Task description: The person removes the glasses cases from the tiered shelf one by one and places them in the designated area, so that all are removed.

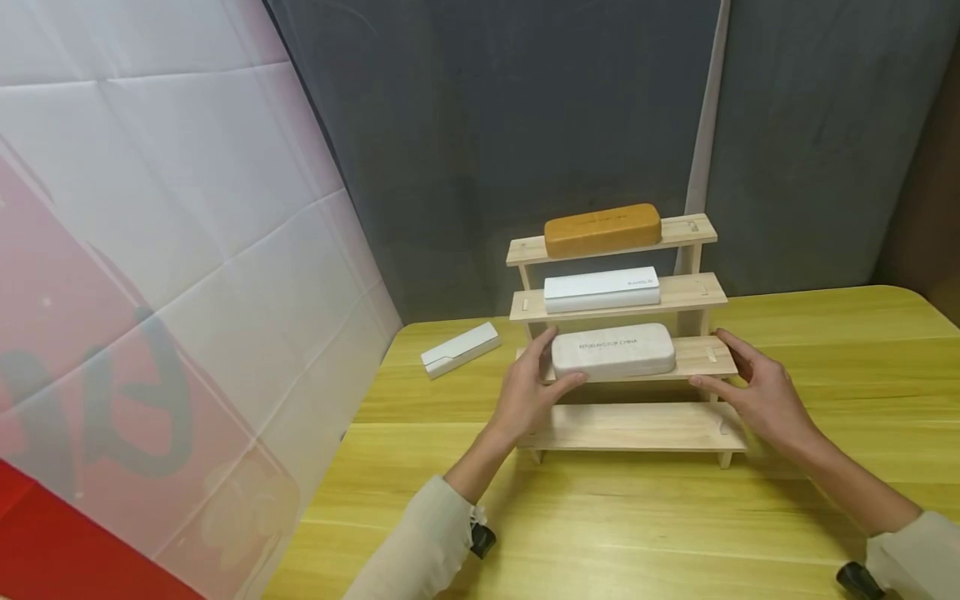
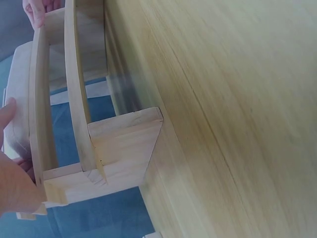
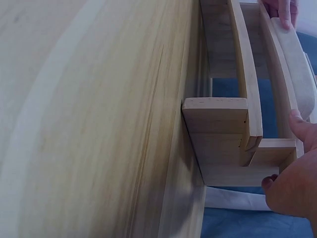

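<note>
A wooden four-tier display stand (image 1: 637,427) stands on the table. On its second tier from the bottom lies a pale grey-white glasses case (image 1: 613,350) with dark lettering. My left hand (image 1: 525,390) holds the left end of this case, thumb at its front and fingers at its far side. At the right end of the same tier, my right hand (image 1: 767,398) grips the plank, its thumb on the front edge. A slim white case (image 1: 602,292) sits one tier up, and a tan-orange glasses case (image 1: 602,231) occupies the top tier.
Another slim white case (image 1: 461,350) lies on the yellow wood-grain table (image 1: 615,517), left of the stand. Dark grey panels (image 1: 510,125) rise behind the table. A pale printed curtain (image 1: 225,208) hangs along the left side.
</note>
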Demonstrator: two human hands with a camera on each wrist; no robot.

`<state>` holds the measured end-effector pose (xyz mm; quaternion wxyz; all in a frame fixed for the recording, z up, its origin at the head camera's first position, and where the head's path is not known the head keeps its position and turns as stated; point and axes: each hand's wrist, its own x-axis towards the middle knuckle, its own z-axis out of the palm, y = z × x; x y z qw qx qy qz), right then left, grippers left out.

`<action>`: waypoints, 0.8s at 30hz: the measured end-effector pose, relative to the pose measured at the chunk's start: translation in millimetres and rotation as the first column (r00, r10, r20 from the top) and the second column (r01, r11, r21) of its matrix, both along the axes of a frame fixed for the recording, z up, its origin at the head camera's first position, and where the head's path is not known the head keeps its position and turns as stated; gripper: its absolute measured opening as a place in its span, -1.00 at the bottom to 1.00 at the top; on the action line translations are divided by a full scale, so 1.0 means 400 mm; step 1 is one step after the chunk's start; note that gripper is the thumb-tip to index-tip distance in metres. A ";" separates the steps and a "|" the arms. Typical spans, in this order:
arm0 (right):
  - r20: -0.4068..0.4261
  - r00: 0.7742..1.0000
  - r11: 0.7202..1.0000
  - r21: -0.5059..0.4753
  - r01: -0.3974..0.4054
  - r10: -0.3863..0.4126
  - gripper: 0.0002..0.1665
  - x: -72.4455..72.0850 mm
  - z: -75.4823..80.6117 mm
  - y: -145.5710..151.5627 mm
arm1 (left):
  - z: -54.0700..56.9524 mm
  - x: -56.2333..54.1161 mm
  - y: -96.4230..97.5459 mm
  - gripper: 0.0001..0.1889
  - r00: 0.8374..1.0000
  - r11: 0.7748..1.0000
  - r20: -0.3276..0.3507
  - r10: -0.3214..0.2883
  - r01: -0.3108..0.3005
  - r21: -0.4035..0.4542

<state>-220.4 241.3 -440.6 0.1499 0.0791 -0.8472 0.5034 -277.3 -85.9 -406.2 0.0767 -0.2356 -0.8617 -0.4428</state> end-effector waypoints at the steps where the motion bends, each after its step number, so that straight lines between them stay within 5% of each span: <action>1: 0.000 1.000 1.000 0.001 0.001 -0.001 0.05 0.000 0.000 0.000 | 0.000 0.000 0.001 -0.09 1.000 1.000 -0.003 0.002 -0.002 0.000; 24: 0.000 1.000 1.000 -0.010 -0.008 0.008 0.05 0.002 -0.001 0.001 | -0.001 0.000 0.002 -0.11 1.000 1.000 0.012 -0.011 0.011 -0.008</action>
